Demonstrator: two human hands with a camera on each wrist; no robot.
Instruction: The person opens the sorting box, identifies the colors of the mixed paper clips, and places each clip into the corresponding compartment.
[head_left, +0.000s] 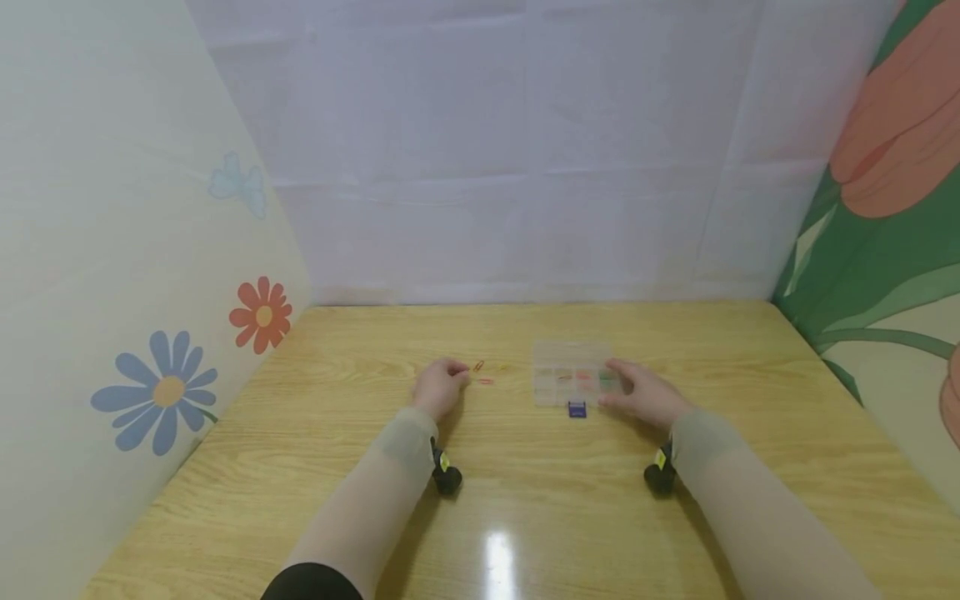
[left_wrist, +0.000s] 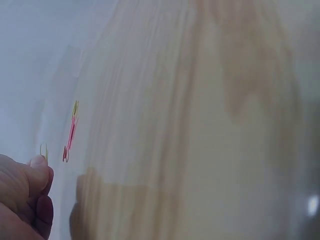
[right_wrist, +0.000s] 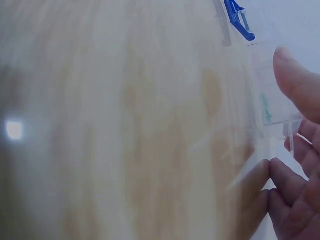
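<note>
My left hand (head_left: pixel 441 389) pinches a yellow paper clip (left_wrist: pixel 44 150) between thumb and finger, its loop standing up past the fingertips. Just right of that hand on the table lie a red paper clip (head_left: pixel 478 366), a pink paper clip (head_left: pixel 485 381) and a yellow one (head_left: pixel 502 367). A clear plastic divided box (head_left: pixel 546 390), its lid laid back, stands farther right with a blue latch (head_left: pixel 577 410) at the front. Red clips (head_left: pixel 583 377) and green clips (head_left: pixel 606 378) show in separate compartments. At the box's right end my right hand (head_left: pixel 643 395) holds it between thumb and fingers.
The wood-grain table (head_left: pixel 525 492) runs back to a white cloth wall (head_left: pixel 487 167). Flower-printed panels stand at the left (head_left: pixel 150 275) and right (head_left: pixel 892 275). Black cameras hang at both wrists.
</note>
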